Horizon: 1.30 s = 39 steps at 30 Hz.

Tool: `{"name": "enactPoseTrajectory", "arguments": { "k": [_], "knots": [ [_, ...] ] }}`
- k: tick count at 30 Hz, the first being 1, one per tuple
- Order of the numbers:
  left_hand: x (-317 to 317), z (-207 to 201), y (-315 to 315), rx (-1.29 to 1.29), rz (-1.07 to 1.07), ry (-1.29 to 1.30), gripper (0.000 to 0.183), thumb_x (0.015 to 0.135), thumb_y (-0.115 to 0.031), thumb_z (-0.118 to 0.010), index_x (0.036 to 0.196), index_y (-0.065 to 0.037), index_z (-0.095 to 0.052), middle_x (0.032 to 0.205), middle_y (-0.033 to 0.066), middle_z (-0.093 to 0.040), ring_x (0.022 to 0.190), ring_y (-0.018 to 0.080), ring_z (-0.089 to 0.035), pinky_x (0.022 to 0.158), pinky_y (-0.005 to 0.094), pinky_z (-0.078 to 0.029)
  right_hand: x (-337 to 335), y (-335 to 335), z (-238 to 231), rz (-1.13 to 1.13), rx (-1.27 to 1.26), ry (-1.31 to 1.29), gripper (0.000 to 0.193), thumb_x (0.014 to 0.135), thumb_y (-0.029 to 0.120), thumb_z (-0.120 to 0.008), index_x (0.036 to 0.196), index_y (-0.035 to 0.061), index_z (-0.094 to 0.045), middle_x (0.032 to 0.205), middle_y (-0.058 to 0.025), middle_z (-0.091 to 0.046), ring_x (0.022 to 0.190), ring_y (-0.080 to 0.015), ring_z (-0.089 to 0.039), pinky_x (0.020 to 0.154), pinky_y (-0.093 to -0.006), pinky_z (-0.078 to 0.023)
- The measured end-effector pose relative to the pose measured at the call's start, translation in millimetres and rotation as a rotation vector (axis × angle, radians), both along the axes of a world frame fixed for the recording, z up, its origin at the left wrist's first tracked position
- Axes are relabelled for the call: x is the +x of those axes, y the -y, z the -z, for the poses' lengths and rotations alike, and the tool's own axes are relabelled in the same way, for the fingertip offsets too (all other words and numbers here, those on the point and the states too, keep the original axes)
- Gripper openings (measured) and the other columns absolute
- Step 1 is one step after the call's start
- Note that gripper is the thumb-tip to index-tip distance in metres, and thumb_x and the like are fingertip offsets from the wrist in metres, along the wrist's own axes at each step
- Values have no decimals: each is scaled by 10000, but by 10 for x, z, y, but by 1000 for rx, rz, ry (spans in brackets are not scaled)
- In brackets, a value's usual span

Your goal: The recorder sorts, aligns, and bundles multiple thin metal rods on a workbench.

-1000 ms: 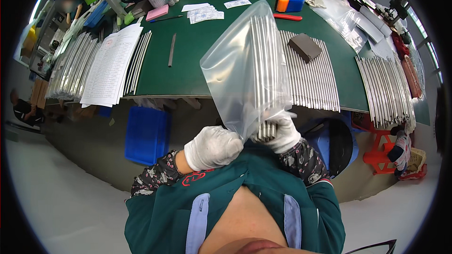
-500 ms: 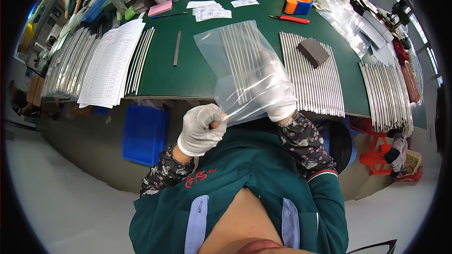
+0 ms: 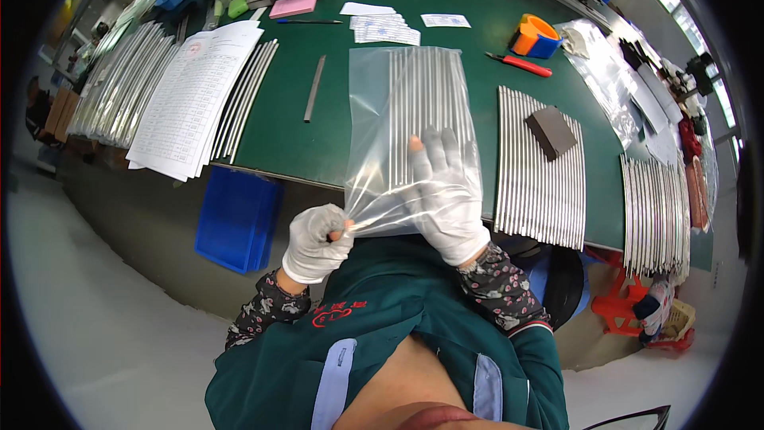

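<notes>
A clear plastic bag lies on the green table in front of me, its near end reaching past the edge. Inside it is a row of thin silvery metal rods, side by side. My left hand, in a white glove with bare fingertips, pinches the bag's near left corner and pulls it into creases. My right hand, gloved too, rests flat over the bag and the rods' near part with fingers stretched out. Whether some plastic covers that hand is hard to tell.
Right of the bag, a dark block sits on a row of loose rods. More rods lie far right. Red-handled pliers and an orange-and-blue tape dispenser stand behind. Printed sheets and bagged rods are left.
The bag with its rods has come down flat and straight on the table. My right hand has gone from gripping its side to lying flat on it. My left hand keeps its pinch.
</notes>
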<state>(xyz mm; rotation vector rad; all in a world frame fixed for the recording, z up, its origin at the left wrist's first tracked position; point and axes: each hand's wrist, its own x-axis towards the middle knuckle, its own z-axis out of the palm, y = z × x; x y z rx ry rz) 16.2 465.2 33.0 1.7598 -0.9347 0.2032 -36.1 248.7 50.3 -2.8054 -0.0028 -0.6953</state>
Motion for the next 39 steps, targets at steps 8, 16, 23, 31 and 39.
{"name": "enactPoseTrajectory", "arguments": {
  "k": [8, 16, 23, 31, 39],
  "knots": [
    [306, -248, -631, 132, 147, -107, 323, 882, -313, -702, 990, -42, -565, 932, 90, -591, 727, 175, -604, 637, 295, -502, -118, -123, 27, -163, -50, 32, 636, 850, 315, -641, 1406, 108, -414, 1430, -227, -413, 1313, -431, -403, 1116, -557, -252],
    [1024, -524, -1737, -429, -1216, -156, 405, 872, -161, -689, 1181, -24, -465, 1052, 71, -562, 858, 121, -571, 794, 298, -508, -80, -204, 114, -194, -57, 34, 713, 883, 367, -591, 1503, 177, -297, 1490, -203, -360, 1352, -430, -356, 1141, -549, -221],
    [1613, -399, -2058, -829, -844, -858, 608, 871, -488, -650, 1289, -87, -462, 1364, 155, -481, 1224, 301, -482, 978, 478, -402, -72, -149, 89, -177, -37, -6, 751, 846, 304, -628, 1503, 153, -298, 1492, -229, -349, 1360, -436, -348, 1140, -573, -201],
    [1894, -460, -2058, -793, -780, -670, 442, 903, -20, -531, 1334, 16, -443, 1325, 159, -529, 1231, 290, -517, 1058, 415, -410, -108, -85, -55, -187, 17, 5, 776, 740, 219, -721, 1427, 103, -379, 1346, -293, -477, 1279, -481, -430, 1117, -579, -223],
    [2006, -807, -1912, -521, -899, -444, 474, 844, 30, -557, 1296, 76, -422, 1247, 187, -554, 1119, 286, -582, 942, 389, -485, -96, -21, -74, -196, 47, -18, 804, 699, 193, -745, 1410, 93, -383, 1338, -287, -476, 1268, -474, -431, 1104, -582, -241]
  ]
}}
